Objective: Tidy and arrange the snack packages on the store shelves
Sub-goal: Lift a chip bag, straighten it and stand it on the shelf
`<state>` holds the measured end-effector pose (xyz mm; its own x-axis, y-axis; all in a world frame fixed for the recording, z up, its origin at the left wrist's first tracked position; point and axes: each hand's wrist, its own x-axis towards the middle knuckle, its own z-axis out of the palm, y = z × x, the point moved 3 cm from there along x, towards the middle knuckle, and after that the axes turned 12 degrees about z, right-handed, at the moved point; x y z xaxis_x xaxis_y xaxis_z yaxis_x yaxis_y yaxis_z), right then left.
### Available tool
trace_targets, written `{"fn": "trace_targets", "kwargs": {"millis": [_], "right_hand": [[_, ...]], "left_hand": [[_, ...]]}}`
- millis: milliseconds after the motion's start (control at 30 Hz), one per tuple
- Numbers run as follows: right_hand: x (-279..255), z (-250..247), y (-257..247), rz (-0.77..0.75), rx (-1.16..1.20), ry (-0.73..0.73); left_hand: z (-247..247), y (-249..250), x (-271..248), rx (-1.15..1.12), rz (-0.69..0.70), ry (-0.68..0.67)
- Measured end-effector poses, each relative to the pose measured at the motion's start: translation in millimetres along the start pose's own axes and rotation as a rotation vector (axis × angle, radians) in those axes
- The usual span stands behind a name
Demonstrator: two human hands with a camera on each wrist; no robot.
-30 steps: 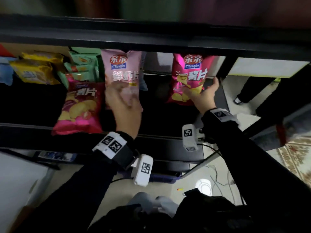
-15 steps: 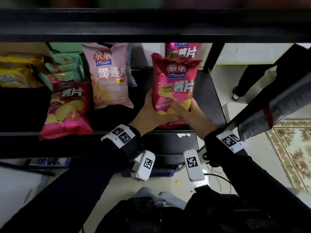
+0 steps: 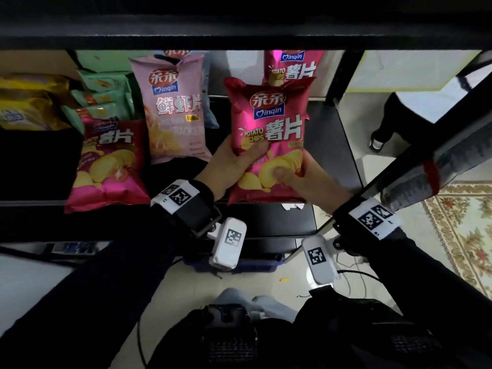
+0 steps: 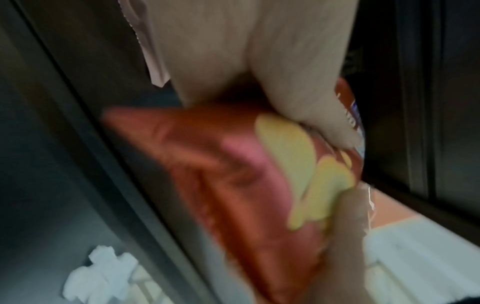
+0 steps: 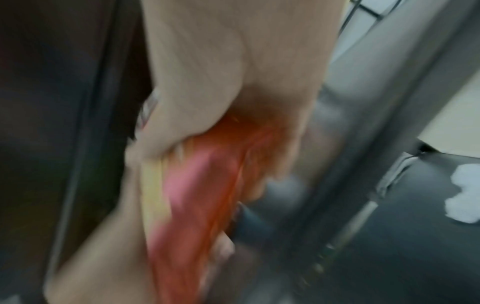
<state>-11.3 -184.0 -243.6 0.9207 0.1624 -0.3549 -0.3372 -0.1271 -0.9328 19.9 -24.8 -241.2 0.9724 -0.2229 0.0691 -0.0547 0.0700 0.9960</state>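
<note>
We hold the red potato chip bag (image 3: 267, 139) upright at the front of the shelf (image 3: 332, 145), left hand (image 3: 230, 166) and right hand (image 3: 308, 179) each clamped on a lower corner, thumbs across its face. We judge this the placing step: next it wants setting square before the matching bag (image 3: 292, 67) behind, beside the pink prawn cracker bag (image 3: 175, 113). Both wrist views are blurred yet show fingers (image 5: 272, 156) behind the bag, which the head view hides.
</note>
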Motion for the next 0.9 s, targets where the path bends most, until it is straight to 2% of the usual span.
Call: {"fn": "trace_targets", "kwargs": {"millis": [100,167,267,333,433,500,567,733,800,900], "right_hand": [[2,-5,-9,-0.005,0.121,-0.003],[4,-10,-16,-0.023,0.213,0.03],[2,-13,-20,-0.046,0.217,0.094],[2,-11,-18,-0.064,0.19,0.096],[0,-4,-15,-0.056,0.155,0.013],[1,1,-17,-0.045,0.158,-0.043],[2,3,-23,-0.061,0.225,-0.041],[7,-4,-31,-0.156,0.265,0.17],[9,-4,-28,-0.166,0.242,0.177],[9,-1,-28,-0.139,0.268,0.108]], "left_hand": [[1,-3,-4,0.031,0.04,0.038],[6,-4,-8,0.02,0.036,-0.015],[12,2,-10,-0.04,-0.002,-0.101],[10,8,-9,-0.044,0.02,-0.05],[1,11,-6,-0.059,0.07,0.105],[-2,12,-6,-0.044,0.094,0.156],[-2,11,-8,-0.023,0.11,0.141],[4,17,-9,-0.115,0.073,-0.024],[2,21,-6,-0.147,0.07,0.016],[-2,23,-2,-0.146,0.099,0.143]]}}
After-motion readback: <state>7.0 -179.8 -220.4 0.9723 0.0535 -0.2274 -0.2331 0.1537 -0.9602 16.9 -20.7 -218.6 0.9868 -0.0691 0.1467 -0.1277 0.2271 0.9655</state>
